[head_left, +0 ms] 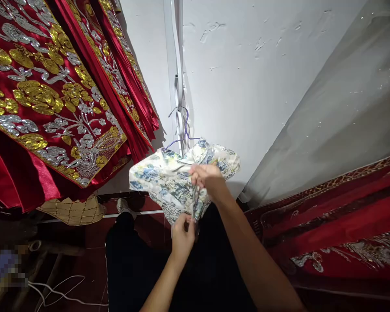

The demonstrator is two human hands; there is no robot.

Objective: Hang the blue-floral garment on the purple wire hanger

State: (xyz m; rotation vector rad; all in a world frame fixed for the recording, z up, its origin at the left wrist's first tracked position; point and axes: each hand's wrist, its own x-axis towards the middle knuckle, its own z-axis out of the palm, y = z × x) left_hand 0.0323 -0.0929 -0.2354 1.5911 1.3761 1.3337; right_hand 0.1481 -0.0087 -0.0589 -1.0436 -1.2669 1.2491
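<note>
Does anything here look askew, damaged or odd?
The floral garment sits bunched and crooked on its purple hanger, gripped by the left hand low down and the right hand higher up. The white wall behind has dents and chipped paint. A loose white cable trails across the floor.

The right hand (208,180), fingers pinched together, sits just above the left hand (183,236), likewise pinched.

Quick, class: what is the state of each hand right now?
Left hand: closed, pinching the floral garment at its lower edge.
Right hand: closed, gripping the floral garment higher up.
</note>
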